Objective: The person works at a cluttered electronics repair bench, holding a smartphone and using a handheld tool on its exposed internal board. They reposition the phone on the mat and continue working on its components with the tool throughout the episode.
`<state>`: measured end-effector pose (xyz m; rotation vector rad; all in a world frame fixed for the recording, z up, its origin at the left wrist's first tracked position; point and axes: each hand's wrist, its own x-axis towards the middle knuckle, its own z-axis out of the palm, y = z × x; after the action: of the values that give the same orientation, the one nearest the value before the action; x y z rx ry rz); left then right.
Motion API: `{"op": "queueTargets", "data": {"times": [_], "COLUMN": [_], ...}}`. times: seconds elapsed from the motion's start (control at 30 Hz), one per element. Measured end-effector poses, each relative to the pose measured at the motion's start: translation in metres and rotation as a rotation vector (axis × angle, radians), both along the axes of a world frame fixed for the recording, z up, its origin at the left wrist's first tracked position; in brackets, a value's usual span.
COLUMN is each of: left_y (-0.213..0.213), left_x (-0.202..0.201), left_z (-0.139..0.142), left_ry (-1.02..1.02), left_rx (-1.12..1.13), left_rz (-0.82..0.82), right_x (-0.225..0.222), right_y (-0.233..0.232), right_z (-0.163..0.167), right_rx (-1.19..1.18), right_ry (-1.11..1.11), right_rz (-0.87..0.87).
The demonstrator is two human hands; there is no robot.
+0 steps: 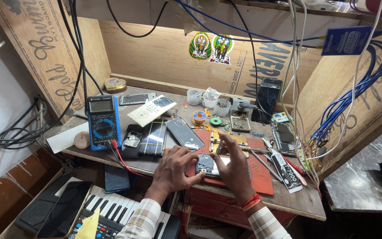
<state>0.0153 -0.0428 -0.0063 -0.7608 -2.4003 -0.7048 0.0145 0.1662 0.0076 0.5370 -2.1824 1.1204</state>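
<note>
- The left hand (pixel 173 170) is curling its fingers around the left end of a small dark phone (pixel 207 165), pinning it flat so it cannot slide.
- The right hand (pixel 235 166) is arching over the phone's right half, fingers partly bent, pressing down from above.
- The phone is lying on a red mat (pixel 261 177) near the front edge of the table (pixel 301 201), close to the body.
- A blue meter (pixel 103 121) is resting at ten o'clock from the hands, with tweezers (pixel 261 161) at three o'clock, both within easy reach.

Checked beige sleeves; red thread band (pixel 251 202) on right wrist.
</note>
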Motion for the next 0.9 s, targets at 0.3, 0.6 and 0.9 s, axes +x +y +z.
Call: {"op": "queueTargets", "data": {"times": [0.3,0.6,0.9], "left_y": [0.0,-0.001,-0.002], "left_x": [-0.001,0.0,0.0], "left_z": [0.0,0.001,-0.001], "left_ry": [0.032,-0.004,-0.011], "left_rx": [0.003,-0.017,-0.017], "left_rz": [-0.005,0.008,0.013], "right_x": [-0.001,-0.005,-0.002], "right_y": [0.001,0.007,0.008], "right_z": [0.004,0.008,0.011], "right_rx": [0.017,-0.091,-0.093], "right_ry": [0.007,-0.047,-0.121], "right_rz": [0.092,0.249,0.311]}}
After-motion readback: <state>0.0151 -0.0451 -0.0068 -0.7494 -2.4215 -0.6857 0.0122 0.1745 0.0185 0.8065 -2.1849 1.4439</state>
